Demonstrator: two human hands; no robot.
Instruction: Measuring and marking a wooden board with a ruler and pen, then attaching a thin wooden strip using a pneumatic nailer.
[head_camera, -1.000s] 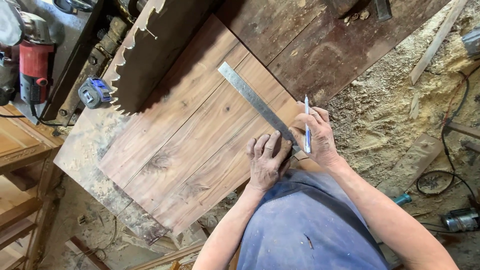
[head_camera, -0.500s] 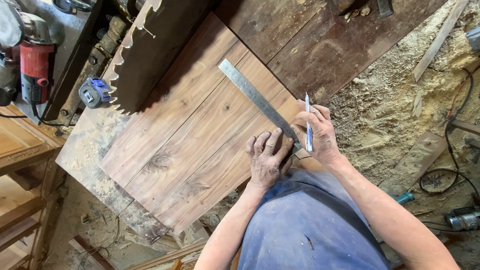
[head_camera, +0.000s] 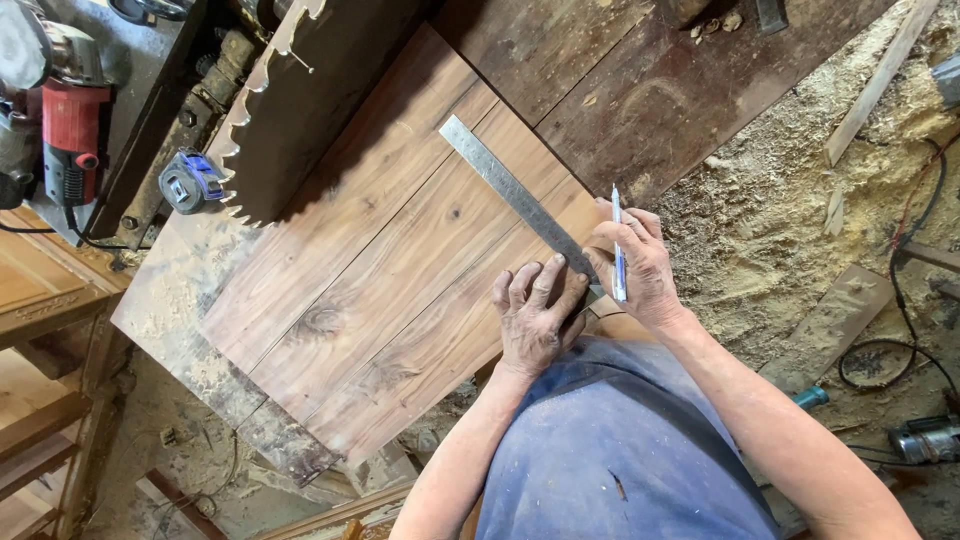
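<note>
Squarely set: steel square on walnut panel

Overhead, the steel square (head_camera: 520, 200) lies diagonally across the reddish-brown, knotted glued board panel (head_camera: 390, 250). Left hand (head_camera: 533, 320), fingers spread, presses its near end flat; right hand (head_camera: 635, 262) grips an upright pen (head_camera: 618, 245) just beside it.

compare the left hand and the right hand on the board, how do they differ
The left hand lies palm down, fingers spread, pressing the near end of the metal ruler onto the wooden board. The right hand grips a pen pointing away from the person, and sits at the board's edge. Both touch the ruler's near end.
</note>
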